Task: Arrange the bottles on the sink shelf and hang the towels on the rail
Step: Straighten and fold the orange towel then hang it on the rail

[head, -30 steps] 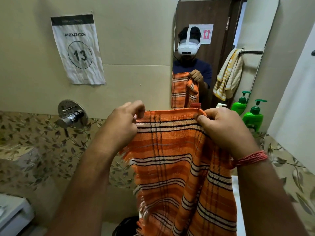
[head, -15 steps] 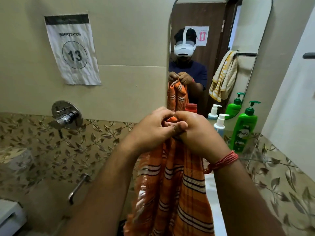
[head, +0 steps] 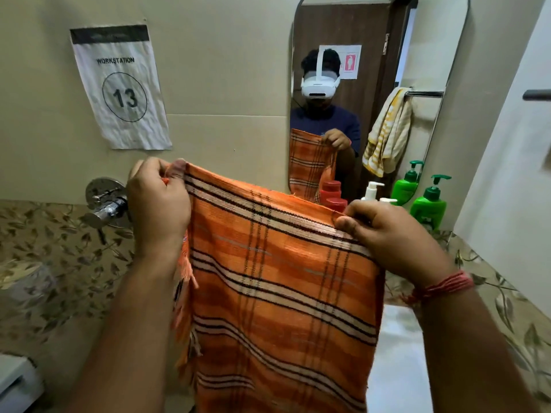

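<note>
An orange checked towel (head: 277, 293) hangs spread in front of me, its top edge slanting down to the right. My left hand (head: 158, 204) pinches its upper left corner and my right hand (head: 390, 236) grips its upper right corner. Behind the towel stand a red-capped bottle (head: 336, 204), a white pump bottle (head: 387, 200) and a green pump bottle (head: 429, 205) near the mirror's foot. The mirror shows a yellow-striped towel (head: 387, 132) hanging on a rail (head: 425, 93). A dark rail end (head: 536, 94) juts in at the right edge.
A tall mirror (head: 432, 49) is fixed on the beige wall, reflecting the person. A chrome tap valve (head: 105, 204) sticks out of the wall at left. A paper sign marked 13 (head: 122, 87) hangs above it. Leaf-patterned tiles (head: 59, 263) run below.
My hands were joined with the towel bunched between them half a second ago. They have now moved apart, and the towel is stretched open again.
</note>
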Demonstrator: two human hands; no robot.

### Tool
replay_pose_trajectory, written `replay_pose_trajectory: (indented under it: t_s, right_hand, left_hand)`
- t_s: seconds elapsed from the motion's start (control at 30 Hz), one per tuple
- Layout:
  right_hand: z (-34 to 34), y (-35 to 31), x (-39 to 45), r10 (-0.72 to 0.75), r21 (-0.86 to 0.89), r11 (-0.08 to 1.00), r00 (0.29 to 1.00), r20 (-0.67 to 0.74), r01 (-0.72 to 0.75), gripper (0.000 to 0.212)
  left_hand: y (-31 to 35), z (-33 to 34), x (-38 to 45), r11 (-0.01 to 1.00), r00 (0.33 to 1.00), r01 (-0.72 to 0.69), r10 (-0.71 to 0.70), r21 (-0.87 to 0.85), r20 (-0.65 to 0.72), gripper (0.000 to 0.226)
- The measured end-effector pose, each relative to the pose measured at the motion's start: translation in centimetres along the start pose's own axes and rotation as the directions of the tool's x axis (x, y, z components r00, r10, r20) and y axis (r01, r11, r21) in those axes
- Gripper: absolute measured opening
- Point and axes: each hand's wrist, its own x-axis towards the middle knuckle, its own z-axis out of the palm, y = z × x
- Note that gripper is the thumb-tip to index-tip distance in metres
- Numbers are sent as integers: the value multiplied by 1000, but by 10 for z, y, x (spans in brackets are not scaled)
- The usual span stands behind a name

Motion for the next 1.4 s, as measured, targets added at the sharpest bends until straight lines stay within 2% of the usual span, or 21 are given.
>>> replay_pose_trajectory:
  t_s: [0.07, 0.13, 0.23, 0.3, 0.37, 0.4, 0.47, 0.53, 0.57, 0.63, 0.7, 0.77, 0.87, 0.97, 1.1, 1.2, 1.27, 1.3, 1.33, 1.37, 1.4]
  right_hand:
    - [5, -2, -1, 10, -9, 1000, 995, -99, -11, 14]
    - [12, -12, 0, -10, 71, 997, 987, -159, 21, 15]
    - [27, -34, 4, -86, 124, 987, 985, -152, 105, 14]
    - [33, -45, 7, -80, 216, 970, 984, -159, 114, 16]
    - [34, -49, 10, -57, 289, 952, 984, -166, 104, 18]
    - [33, -50, 11, -42, 315, 945, 987, -156, 90, 17]
    - [32, -49, 14, -12, 337, 940, 991, -131, 56, 18]
    - [29, -43, 14, 22, 429, 903, 998, -66, 8, 22]
    - [29, -40, 12, 29, 545, 838, 1000, 11, -30, 23]
    - [26, -34, 6, -9, 786, 592, 974, 226, -177, 24]
    - [25, -28, 1, -86, 850, 459, 940, 332, -258, 18]
    - [28, -25, -1, -120, 879, 423, 947, 297, -222, 16]
    - [32, -26, 2, -59, 942, 294, 981, 184, -159, 16]
    - [38, -30, 3, -121, 932, 332, 973, 198, -148, 16]
    - [42, -30, -3, -316, 877, 410, 863, 394, -250, 28]
    - [44, -33, 0, -234, 925, 330, 933, 275, -190, 36]
    - [45, -36, 4, -182, 943, 290, 958, 220, -162, 30]
    - [45, -39, 5, -176, 931, 341, 964, 199, -130, 27]
    - [44, -43, 7, -173, 901, 426, 970, 168, -81, 23]
    - [42, -46, 9, -167, 859, 512, 978, 123, -21, 21]
    - [41, -48, 10, -154, 802, 596, 986, 68, 38, 22]
  left_hand:
    - [-1, 3, -6, 999, 995, 7, -2, -46, 105, 16]
    - [11, 5, -20, 991, 937, -47, 88, -126, 339, 11]
    - [46, 2, -45, 956, 753, -169, 281, -238, 595, 45]
    - [61, 2, -54, 927, 645, -100, 336, -361, 686, 62]
    - [69, 5, -58, 908, 519, 32, 342, -418, 784, 59]
    - [69, 7, -59, 902, 478, 71, 343, -425, 809, 45]
    - [69, 12, -61, 899, 525, 110, 310, -425, 793, 10]
    - [67, 13, -58, 898, 617, 119, 267, -423, 740, 18]
    - [66, 12, -56, 893, 653, 128, 251, -432, 714, 20]
    - [66, 9, -52, 860, 733, 187, 199, -474, 650, 20]
    - [68, 5, -46, 809, 811, 260, 114, -527, 574, 22]
    - [71, 2, -41, 786, 834, 280, 85, -551, 545, 24]
    - [70, 0, -35, 834, 850, 221, 89, -505, 519, 23]
    - [65, 3, -27, 826, 918, 255, -44, -502, 394, 23]
    - [62, -1, -13, 818, 953, 264, -138, -511, 271, 22]
    - [60, -7, -16, 881, 955, 159, -22, -446, 296, 10]
    - [61, -12, -23, 857, 891, 75, 171, -509, 421, 30]
    - [63, -13, -26, 856, 796, 43, 282, -516, 535, 41]
    - [68, -15, -31, 874, 653, 9, 363, -486, 665, 45]
    - [73, -16, -37, 895, 496, -29, 399, -445, 771, 41]
    - [75, -16, -42, 909, 393, -32, 394, -416, 831, 33]
